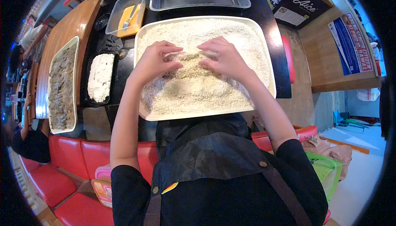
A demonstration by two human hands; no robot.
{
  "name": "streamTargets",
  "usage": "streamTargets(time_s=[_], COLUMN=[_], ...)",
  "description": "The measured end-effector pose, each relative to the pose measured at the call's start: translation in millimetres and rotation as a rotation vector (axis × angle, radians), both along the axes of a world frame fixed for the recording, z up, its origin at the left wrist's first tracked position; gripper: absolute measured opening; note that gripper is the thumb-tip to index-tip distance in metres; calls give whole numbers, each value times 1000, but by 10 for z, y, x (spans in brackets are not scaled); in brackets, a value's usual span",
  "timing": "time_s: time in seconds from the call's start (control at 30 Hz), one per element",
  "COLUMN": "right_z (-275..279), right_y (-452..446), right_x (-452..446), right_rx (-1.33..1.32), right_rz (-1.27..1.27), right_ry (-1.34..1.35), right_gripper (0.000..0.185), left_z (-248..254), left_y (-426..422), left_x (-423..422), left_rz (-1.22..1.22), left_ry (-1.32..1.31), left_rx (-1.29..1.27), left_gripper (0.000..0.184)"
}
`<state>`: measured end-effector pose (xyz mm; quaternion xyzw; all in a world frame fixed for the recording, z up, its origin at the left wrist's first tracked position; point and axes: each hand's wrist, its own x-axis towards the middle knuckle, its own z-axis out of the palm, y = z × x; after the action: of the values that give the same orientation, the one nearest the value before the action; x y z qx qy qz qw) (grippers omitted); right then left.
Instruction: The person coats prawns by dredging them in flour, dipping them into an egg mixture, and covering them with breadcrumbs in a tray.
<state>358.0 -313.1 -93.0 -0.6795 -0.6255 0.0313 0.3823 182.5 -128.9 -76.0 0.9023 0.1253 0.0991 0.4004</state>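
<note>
Your dark, shiny apron point(198, 160) is closest, at the bottom middle of the frame. Above it, in the middle, is a big cream tray with round corners point(181, 117), its long side running left to right on the black table point(284, 69). Pale, dry, floury crumbs point(194, 94) fill it.

Your left hand point(162, 59) and right hand point(220, 56) are both down in the crumbs, facing each other. Each one is curved like a letter C, with a gap between fingers and thumb. A small hump of crumbs point(190, 63) sits right between them: to the right of your left hand, to the left of your right hand. Both hands look about as near to it. You can't tell if something is hidden under it.

At the upper left is a see-through plastic box point(113, 24) with yellow stuff point(128, 24) inside.
</note>
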Motion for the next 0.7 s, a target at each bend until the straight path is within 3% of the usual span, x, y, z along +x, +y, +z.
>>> streamTargets(time_s=[0.07, 0.17, 0.23, 0.37, 0.5, 0.57, 0.7], right_z=[-21, -30, -58, 111, 203, 133, 41], right_y=[161, 311, 376, 122, -103, -133, -65], right_x=[-76, -146, -127, -50, 99, 164, 55], right_rx=[-45, -150, -212, -254, -365, -363, 4], right_rz=[29, 70, 86, 8, -41, -47, -5], right_ry=[8, 36, 1, 194, 155, 52, -58], right_gripper=[37, 34, 31, 25, 24, 27, 32], left_z=[-30, 2, 40, -34, -92, -33, -78], left_y=[70, 106, 52, -1, -22, -16, -40], left_x=[-22, -17, -24, -32, 14, 34, 67], left_rz=[-65, -92, 0, 117, 53, 37, 16], left_ry=[-55, 77, 168, 224, 132, 91, -69], left_rx=[131, 184, 17, -261, -109, 103, -77], left_gripper=[39, 38, 37, 34, 35, 37, 41])
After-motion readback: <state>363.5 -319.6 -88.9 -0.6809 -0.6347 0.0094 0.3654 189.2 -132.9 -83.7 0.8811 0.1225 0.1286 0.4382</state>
